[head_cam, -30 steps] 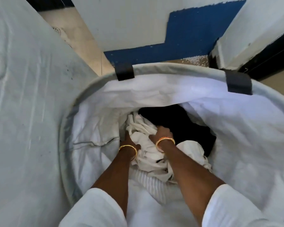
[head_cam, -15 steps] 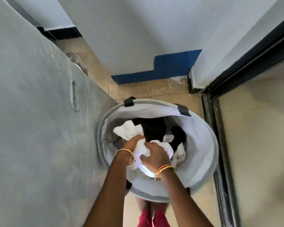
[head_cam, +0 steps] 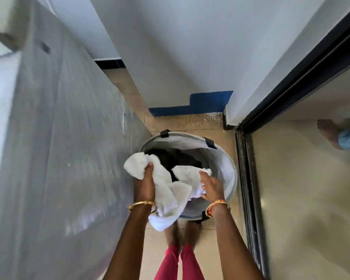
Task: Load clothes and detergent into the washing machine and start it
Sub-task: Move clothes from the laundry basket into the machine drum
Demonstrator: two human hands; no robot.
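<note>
Between my hands I am holding a white garment (head_cam: 170,190) above the laundry basket (head_cam: 228,176): left hand (head_cam: 146,184) gripping one bunch, right hand (head_cam: 210,188) pinching the other. The washing machine (head_cam: 59,138) is standing just beside my left hand, nearer that arm.

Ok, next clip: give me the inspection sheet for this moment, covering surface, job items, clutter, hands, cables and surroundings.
Surface: tan tiled floor, white specks near the wall.
Job's things: white cloth lifted over the round laundry basket; dark clothes remain inside; grey washing machine stands beside the basket.
Clutter: nothing seen apart from the specks.
Hands: left hand grips one end of the cloth; right hand pinches the other end; bangles on both wrists.
Cables: nothing seen.
Surroundings: white wall with blue base strip; black door frame; another person's foot beyond it.
</note>
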